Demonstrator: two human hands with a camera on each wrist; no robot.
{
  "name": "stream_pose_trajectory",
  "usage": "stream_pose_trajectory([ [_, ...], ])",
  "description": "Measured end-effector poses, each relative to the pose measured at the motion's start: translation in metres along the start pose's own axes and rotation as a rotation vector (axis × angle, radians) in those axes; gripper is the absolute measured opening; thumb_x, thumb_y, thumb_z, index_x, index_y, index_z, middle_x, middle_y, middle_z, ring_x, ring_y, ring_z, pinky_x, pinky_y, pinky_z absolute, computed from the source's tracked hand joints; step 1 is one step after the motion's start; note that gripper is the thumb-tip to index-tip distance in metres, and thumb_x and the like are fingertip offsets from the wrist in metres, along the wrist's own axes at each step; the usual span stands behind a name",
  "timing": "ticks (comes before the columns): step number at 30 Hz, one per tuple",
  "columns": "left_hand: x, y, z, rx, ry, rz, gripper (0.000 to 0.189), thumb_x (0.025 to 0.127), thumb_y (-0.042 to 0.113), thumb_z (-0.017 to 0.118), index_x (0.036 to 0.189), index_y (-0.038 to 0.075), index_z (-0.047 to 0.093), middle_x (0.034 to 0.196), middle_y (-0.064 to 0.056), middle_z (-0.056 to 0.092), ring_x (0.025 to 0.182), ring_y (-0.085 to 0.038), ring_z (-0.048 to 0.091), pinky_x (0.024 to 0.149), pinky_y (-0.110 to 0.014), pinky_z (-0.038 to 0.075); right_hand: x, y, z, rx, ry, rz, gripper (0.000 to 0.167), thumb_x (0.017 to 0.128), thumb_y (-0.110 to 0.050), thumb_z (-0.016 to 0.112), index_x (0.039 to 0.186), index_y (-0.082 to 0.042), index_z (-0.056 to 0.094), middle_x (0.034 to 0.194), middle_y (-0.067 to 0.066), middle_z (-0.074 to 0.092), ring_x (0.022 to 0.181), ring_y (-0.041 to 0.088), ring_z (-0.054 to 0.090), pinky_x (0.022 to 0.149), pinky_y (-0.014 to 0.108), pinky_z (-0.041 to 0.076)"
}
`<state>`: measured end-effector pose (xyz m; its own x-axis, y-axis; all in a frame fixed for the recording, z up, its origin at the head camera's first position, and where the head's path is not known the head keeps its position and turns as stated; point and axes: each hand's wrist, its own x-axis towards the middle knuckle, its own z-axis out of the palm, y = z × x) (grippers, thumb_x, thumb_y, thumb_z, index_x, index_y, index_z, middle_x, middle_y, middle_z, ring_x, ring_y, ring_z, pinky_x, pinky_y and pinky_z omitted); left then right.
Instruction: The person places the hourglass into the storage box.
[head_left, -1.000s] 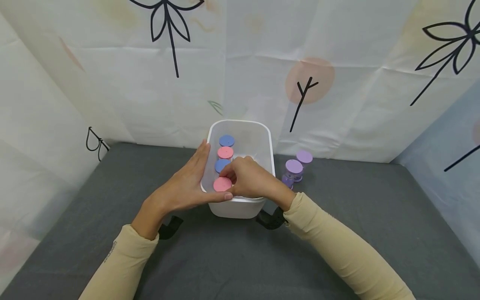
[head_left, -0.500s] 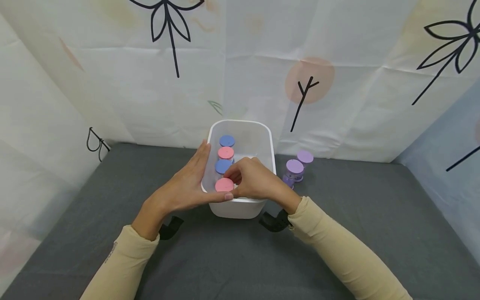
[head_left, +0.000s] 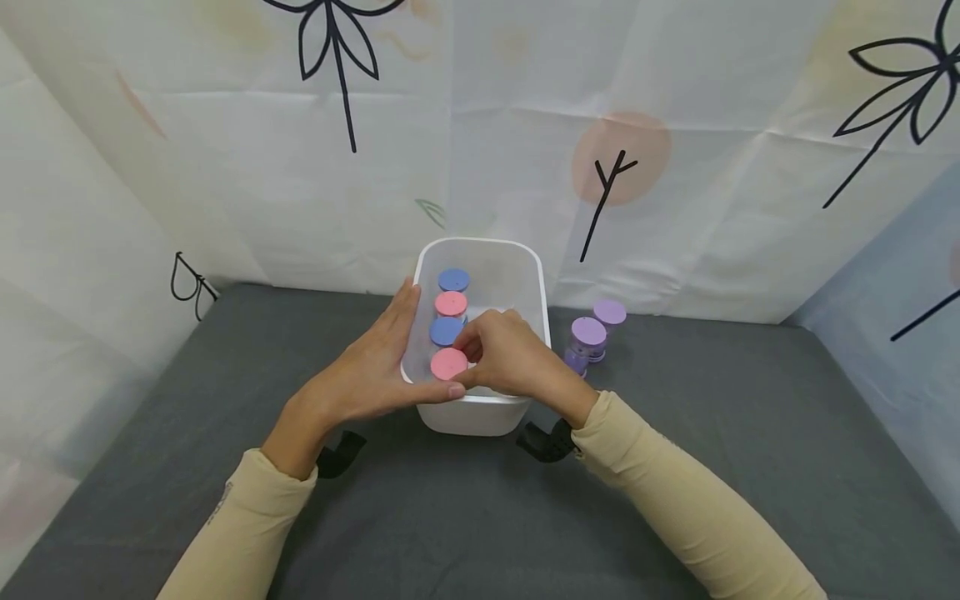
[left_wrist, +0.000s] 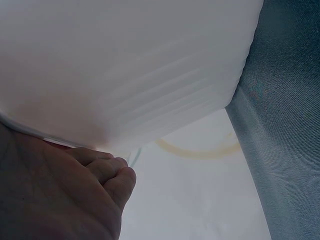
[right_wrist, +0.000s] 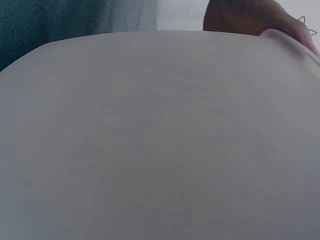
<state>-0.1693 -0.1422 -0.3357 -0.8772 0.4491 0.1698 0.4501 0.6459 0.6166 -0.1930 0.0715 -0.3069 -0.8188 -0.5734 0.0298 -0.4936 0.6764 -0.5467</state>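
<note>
In the head view, a white plastic bin [head_left: 480, 417] holds a row of small jars along its left wall. From the back come a blue-lidded jar [head_left: 453, 279], a pink-lidded jar [head_left: 451, 302], another blue-lidded jar [head_left: 445, 332] and a front pink-lidded jar [head_left: 447, 363]. My right hand [head_left: 506, 354] reaches into the bin and pinches that front jar at its right side. My left hand [head_left: 367, 367] rests on the bin's front-left corner, fingers straight along the left rim, thumb across the front. Bin wall fills most of both wrist views.
Two purple-lidded jars [head_left: 588, 333] stand on the dark grey cloth [head_left: 480, 517], just right of the bin. White patterned fabric [head_left: 675, 225] hangs closely behind the bin. Black straps [head_left: 341, 456] show at both wrists.
My right hand and the front pink-lidded jar have shifted slightly to the right within the bin. The left hand keeps its place on the rim.
</note>
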Motion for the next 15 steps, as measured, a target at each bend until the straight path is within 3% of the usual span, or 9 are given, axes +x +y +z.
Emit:
stream_pose_trajectory([
  [5,-0.0001,-0.0010,0.0000,-0.007,0.006,0.007,0.129,0.078,0.067,0.077,0.162,0.024,-0.011,0.169,0.003,-0.012,0.154,-0.016,0.001,0.117,-0.054,0.026,0.0007,0.0002,0.0003,-0.014,0.003,-0.004,0.031,0.074,-0.022,0.091,0.099,-0.007,0.081,0.085,-0.004,0.076,0.083,0.009,0.070,0.097,0.046,0.040],
  [12,-0.0001,-0.0003,0.0009,-0.012,-0.005,-0.013,0.129,0.078,0.068,0.076,0.162,0.025,-0.011,0.169,0.004,-0.013,0.154,-0.018,0.001,0.117,-0.056,0.025,-0.0001,0.0025,-0.0021,0.088,-0.039,0.004,0.035,0.075,-0.016,0.090,0.106,-0.004,0.079,0.091,0.000,0.077,0.085,0.010,0.073,0.093,0.036,0.049],
  [15,-0.0001,-0.0001,0.0003,-0.008,-0.007,-0.013,0.129,0.078,0.068,0.076,0.162,0.024,-0.011,0.169,0.003,-0.013,0.154,-0.018,0.001,0.117,-0.056,0.025,0.0006,0.0023,-0.0024,0.092,-0.046,0.011,0.035,0.076,-0.016,0.089,0.107,-0.003,0.079,0.092,0.000,0.077,0.085,0.010,0.073,0.096,0.038,0.047],
])
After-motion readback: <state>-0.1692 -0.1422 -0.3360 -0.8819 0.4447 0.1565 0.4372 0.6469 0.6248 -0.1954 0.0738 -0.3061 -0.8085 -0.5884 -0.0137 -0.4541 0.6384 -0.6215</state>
